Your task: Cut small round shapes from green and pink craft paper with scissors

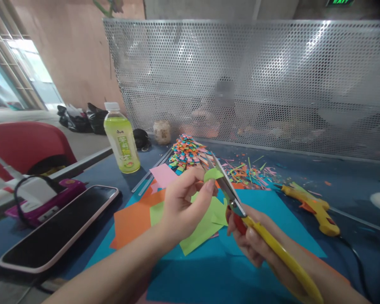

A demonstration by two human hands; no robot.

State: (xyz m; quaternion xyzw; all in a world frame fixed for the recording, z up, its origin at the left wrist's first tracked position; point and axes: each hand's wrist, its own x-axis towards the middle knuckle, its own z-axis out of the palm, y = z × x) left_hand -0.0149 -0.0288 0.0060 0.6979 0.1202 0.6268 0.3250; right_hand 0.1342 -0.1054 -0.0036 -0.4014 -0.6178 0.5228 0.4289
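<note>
My left hand (185, 202) pinches a small light-green paper piece (213, 174) between thumb and fingertips. My right hand (251, 236) grips yellow-and-red-handled scissors (237, 202), whose metal blades point up and away and meet the green piece. Below both hands lie sheets of coloured paper: light green (199, 234), orange (131, 221), blue (269, 211) and pink (164, 174).
A heap of small coloured paper scraps (188, 153) lies behind, with slivers scattered to its right. A yellow glue gun (313, 207) lies at the right. A green drink bottle (122, 139), a phone (60, 228) and a purple device (47, 198) stand at the left. A perforated metal screen (272, 80) closes the back.
</note>
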